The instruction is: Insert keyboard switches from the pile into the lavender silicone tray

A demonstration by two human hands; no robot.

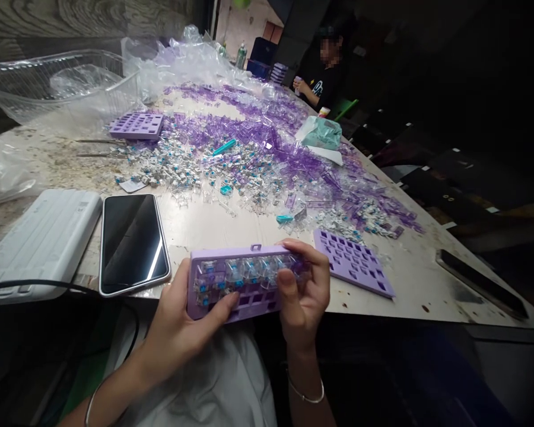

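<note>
Between my hands, above my lap at the table's front edge, a purple plastic tray with square slots [258, 299] is tilted toward me. Clear and blue-white switch-like pieces [235, 273] fill its upper row and left end; several lower slots show bare. My left hand [182, 314] grips the tray's left end, thumb across the front. My right hand [305, 290] wraps round the right end, its thumb pressed on the pieces near that side. Fingers behind the tray are hidden. A second purple slotted tray [353, 261] lies on the table just right of my right hand.
Loose white-blue pieces [169, 169] and purple clear pieces [267, 139] cover the table's middle. At left lie a phone [133, 243], a white ridged block [48, 237], tweezers [100, 155] and another purple tray [136, 126]. A dark phone [480, 281] lies right. A person [318, 77] sits beyond.
</note>
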